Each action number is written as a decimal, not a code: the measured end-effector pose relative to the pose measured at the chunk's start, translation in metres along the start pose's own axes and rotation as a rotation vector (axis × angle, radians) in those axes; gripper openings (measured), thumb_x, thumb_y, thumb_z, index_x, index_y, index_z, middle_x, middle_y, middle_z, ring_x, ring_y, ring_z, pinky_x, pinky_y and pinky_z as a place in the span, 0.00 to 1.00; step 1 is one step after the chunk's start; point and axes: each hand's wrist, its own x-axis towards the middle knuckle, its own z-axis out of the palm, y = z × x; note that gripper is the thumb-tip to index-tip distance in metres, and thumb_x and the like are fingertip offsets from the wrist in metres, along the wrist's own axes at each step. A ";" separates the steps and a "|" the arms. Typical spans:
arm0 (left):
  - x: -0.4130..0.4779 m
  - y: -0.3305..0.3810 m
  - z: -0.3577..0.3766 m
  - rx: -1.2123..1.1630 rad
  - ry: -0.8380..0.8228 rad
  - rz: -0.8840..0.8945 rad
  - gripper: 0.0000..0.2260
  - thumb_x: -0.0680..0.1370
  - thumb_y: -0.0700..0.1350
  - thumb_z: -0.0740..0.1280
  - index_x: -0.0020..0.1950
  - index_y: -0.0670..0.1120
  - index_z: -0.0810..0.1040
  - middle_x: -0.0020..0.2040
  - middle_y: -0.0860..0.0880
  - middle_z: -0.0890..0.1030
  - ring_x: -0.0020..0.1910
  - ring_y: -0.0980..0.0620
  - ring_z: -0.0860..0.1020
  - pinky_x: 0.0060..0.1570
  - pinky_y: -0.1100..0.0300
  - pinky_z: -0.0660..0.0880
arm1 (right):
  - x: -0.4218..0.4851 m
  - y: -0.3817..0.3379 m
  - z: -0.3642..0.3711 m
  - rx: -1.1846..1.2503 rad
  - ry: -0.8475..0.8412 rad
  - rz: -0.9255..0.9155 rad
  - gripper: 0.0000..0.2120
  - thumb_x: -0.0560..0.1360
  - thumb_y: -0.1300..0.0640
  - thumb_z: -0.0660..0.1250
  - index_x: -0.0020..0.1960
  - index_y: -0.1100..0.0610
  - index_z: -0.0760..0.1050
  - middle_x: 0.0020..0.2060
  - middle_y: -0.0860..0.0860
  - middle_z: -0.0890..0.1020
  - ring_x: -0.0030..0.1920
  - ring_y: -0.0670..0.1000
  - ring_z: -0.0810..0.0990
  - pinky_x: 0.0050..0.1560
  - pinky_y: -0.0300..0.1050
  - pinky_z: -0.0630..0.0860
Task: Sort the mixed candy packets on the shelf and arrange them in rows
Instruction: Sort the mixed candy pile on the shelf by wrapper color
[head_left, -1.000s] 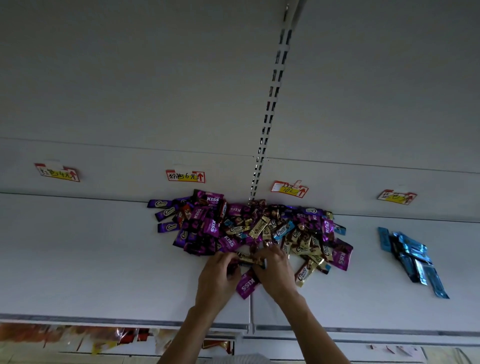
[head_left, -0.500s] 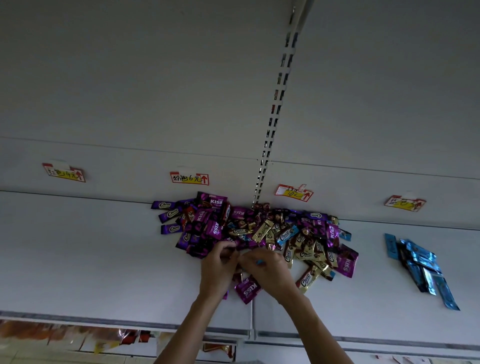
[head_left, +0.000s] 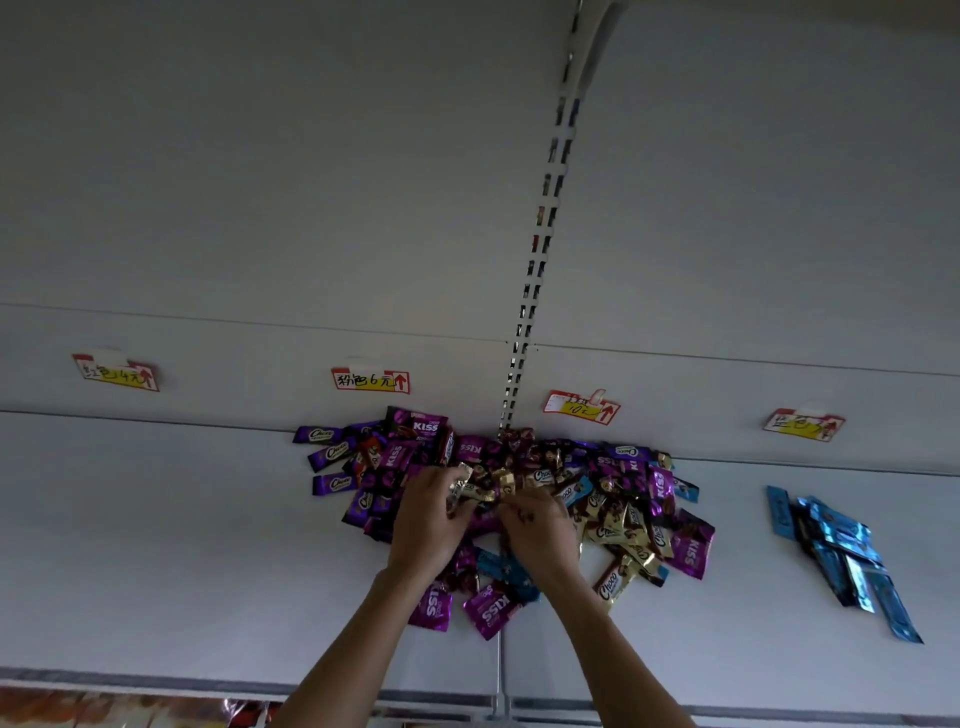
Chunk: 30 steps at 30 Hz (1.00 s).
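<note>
Head camera looks down on a white shelf (head_left: 156, 519), where a mixed pile of candy packets (head_left: 613, 493) lies against the back wall. The left hand (head_left: 426, 525) pinches a gold packet (head_left: 460, 488) at the pile's middle. The right hand (head_left: 540, 530) curls just beside it, its fingers buried among wrappers, so I cannot tell whether it grasps anything. Well apart to the right lies a cluster of blue packets (head_left: 841, 545). Handwritten price tags (head_left: 371, 380) line the back.
</note>
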 end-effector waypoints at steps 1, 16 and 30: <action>0.004 0.001 0.003 0.041 -0.005 0.028 0.17 0.74 0.45 0.69 0.62 0.45 0.75 0.58 0.49 0.75 0.58 0.53 0.71 0.51 0.74 0.63 | 0.000 0.000 -0.005 0.098 0.031 0.027 0.09 0.77 0.57 0.64 0.52 0.57 0.81 0.48 0.48 0.81 0.43 0.44 0.75 0.39 0.36 0.69; 0.013 -0.009 0.014 0.406 -0.052 0.179 0.20 0.61 0.46 0.80 0.50 0.48 0.80 0.39 0.51 0.81 0.39 0.50 0.79 0.40 0.54 0.77 | 0.024 0.000 -0.002 -0.352 -0.023 0.220 0.10 0.77 0.54 0.64 0.56 0.56 0.72 0.54 0.52 0.76 0.49 0.51 0.76 0.54 0.50 0.74; 0.001 0.002 0.003 0.171 -0.027 0.010 0.26 0.75 0.43 0.69 0.71 0.46 0.65 0.54 0.46 0.77 0.54 0.50 0.75 0.51 0.63 0.71 | 0.027 0.002 -0.004 -0.217 0.090 0.374 0.12 0.79 0.55 0.61 0.58 0.59 0.63 0.42 0.52 0.75 0.40 0.51 0.74 0.40 0.46 0.70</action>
